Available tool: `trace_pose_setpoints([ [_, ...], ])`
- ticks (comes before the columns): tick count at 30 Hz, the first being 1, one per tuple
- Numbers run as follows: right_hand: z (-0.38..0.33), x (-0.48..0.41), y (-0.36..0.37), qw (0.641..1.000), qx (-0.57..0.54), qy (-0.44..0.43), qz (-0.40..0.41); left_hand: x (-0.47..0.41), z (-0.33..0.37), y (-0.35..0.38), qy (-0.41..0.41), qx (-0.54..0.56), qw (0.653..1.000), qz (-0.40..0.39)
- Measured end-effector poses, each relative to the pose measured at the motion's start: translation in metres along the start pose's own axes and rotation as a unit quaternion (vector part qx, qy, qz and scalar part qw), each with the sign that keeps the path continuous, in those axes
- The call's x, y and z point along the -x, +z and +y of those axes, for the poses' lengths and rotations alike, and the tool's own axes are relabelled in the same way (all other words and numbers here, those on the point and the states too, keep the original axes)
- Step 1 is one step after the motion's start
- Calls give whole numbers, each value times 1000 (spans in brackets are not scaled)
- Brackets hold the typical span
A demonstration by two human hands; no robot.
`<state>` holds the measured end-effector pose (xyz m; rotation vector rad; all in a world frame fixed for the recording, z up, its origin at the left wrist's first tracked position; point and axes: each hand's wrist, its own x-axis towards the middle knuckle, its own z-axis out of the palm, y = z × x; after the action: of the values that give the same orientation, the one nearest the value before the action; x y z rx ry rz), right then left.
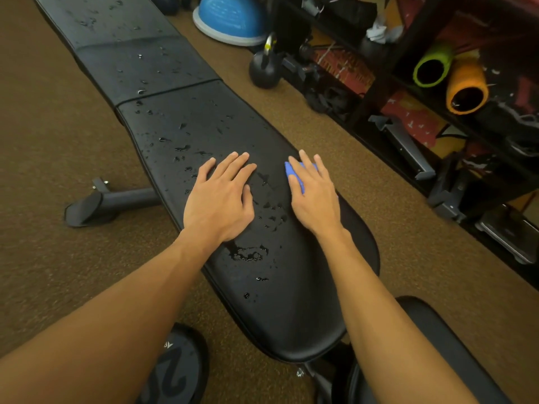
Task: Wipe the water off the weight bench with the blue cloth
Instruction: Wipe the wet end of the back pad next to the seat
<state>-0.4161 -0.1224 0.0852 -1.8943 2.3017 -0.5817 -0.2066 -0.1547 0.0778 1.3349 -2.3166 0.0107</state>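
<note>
A long black padded weight bench (175, 118) runs from the near centre to the far left, and water drops (250, 253) dot its pads. My left hand (221, 196) lies flat on the nearest pad with straight fingers. My right hand (316, 193) presses flat on the blue cloth (293, 173) near the pad's right edge. Only a small strip of the cloth shows by the fingers; the rest is hidden under the hand.
Brown carpet (58, 126) surrounds the bench. A bench foot (96, 204) sticks out left. A black weight plate (178, 371) lies at the bottom. A kettlebell (264, 68), a blue balance dome (230, 18) and a dark shelf with foam rollers (450, 77) line the right side.
</note>
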Motion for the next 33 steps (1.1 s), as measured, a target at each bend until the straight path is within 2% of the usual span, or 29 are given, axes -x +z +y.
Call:
trace_pose_setpoints([
  [3,-18,13,4,993,-3,-107,-42,0,-1,0,2,1,1000,-1],
  [5,-6,29,-1,985,-12,-161,-63,0,-1,0,0,2,1000,-3],
  [7,10,30,-8,989,-11,-138,-52,0,0,-1,-1,0,1000,-6],
  [10,9,8,-6,1000,-6,-23,-20,0,0,-1,-1,2,1000,-8],
  [11,1,3,-2,1000,-4,-11,-16,0,0,0,-2,3,1000,-8],
  [14,-23,10,5,994,-6,-101,-40,0,-1,1,-5,4,1000,-9],
  [17,-7,29,-1,981,4,-181,-73,0,-1,0,-8,4,1000,-11],
  [19,8,26,-6,989,2,-138,-60,0,-1,-1,-10,1,1000,-13],
  [22,3,8,-2,999,-5,-30,-24,0,-1,-1,-9,0,1000,-10],
  [24,-16,6,5,999,-2,-41,-15,0,0,0,-10,-1,1000,-7],
  [26,-26,17,8,994,-8,-105,-36,0,-1,1,-10,0,1000,-4],
  [29,-8,34,0,987,-9,-153,-56,0,0,0,-10,2,1000,-3],
  [33,6,7,-4,999,-10,-28,-13,0,0,0,-11,-4,1000,-8],
])
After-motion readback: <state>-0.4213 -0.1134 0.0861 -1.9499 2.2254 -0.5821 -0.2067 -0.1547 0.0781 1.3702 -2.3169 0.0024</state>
